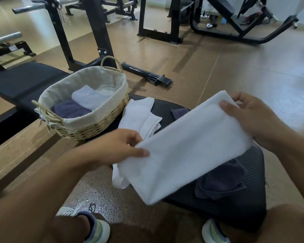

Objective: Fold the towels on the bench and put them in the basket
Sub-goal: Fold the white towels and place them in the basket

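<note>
I hold a white towel (184,148) stretched out over the black bench (253,204). My left hand (119,146) pinches its near left end and my right hand (251,116) grips its far right end. A woven basket (95,125) with a cream liner stands on the bench at the left; a folded white towel (89,99) and a purple towel (68,109) lie inside. Another white towel (140,114) lies crumpled beside the basket. A dark purple towel (221,183) lies on the bench under the held one, and a second purple corner (179,112) shows behind.
Black gym machine frames (98,32) and a steel bar (33,7) stand behind the basket. A loose black bracket (147,74) lies on the brown floor. A second padded bench (25,79) runs off to the left. My shoes (96,228) rest on the floor below.
</note>
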Demonstrator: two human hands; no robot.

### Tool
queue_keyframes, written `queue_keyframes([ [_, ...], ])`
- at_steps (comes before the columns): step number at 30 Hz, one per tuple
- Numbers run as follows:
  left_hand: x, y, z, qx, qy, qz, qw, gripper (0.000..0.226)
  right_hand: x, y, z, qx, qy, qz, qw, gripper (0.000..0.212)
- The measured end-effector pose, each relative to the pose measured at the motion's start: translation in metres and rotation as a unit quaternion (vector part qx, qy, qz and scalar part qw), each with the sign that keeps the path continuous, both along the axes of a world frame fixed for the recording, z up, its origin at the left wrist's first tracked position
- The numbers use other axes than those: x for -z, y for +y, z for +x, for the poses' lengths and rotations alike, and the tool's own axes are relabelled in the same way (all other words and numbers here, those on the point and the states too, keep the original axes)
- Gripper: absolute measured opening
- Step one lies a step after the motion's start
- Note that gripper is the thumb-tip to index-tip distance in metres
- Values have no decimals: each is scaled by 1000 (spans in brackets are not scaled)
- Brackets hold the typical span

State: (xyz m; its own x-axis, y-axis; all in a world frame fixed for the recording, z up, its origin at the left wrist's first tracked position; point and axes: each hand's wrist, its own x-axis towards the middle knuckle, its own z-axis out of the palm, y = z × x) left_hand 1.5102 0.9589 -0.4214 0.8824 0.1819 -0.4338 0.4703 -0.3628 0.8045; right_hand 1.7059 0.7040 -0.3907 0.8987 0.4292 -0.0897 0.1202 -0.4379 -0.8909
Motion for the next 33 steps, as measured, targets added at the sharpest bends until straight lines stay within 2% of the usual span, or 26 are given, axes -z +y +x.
queue_keyframes([
  [2, -6, 13, 3, -67, -15, -28, 997, 41, 5, -1, 6, 0, 22, -10, 1000, 24],
  [4, -10, 22, 3, -93, -17, -43, 995, 47, 8, -3, 10, -8, 42, -6, 999, 20],
  [8, -9, 30, 4, -98, -10, -26, 995, 40, 12, -4, 13, -54, 80, -15, 995, 16],
  [13, -6, 43, 1, -86, 27, 21, 996, 44, 16, -6, 17, -92, 136, -70, 984, 18],
  [17, -5, 49, -2, -37, 81, 12, 996, 48, 23, -3, 18, -87, 99, -133, 982, 12],
  [20, -2, 50, -2, -63, 77, 25, 995, 35, 26, 1, 19, -74, 63, -162, 982, 14],
  [22, -3, 50, -1, -117, 32, 46, 992, 35, 27, 3, 19, -60, 43, -135, 988, 14],
  [24, -6, 46, 3, -200, -84, 74, 973, 33, 26, 5, 18, -23, 7, -34, 999, 9],
  [26, -14, 42, 4, -274, -259, 137, 916, 19, 22, 8, 17, 5, -41, 100, 994, 12],
  [28, -25, 37, 2, -287, -373, 175, 865, 15, 17, 7, 18, -11, -93, 159, 983, 24],
  [30, -26, 37, 0, -268, -402, 188, 855, 15, 14, 4, 20, -57, -107, 160, 980, 27],
  [33, -15, 47, 0, -192, -335, 266, 883, 21, 18, -9, 25, -147, -76, 52, 985, 26],
])
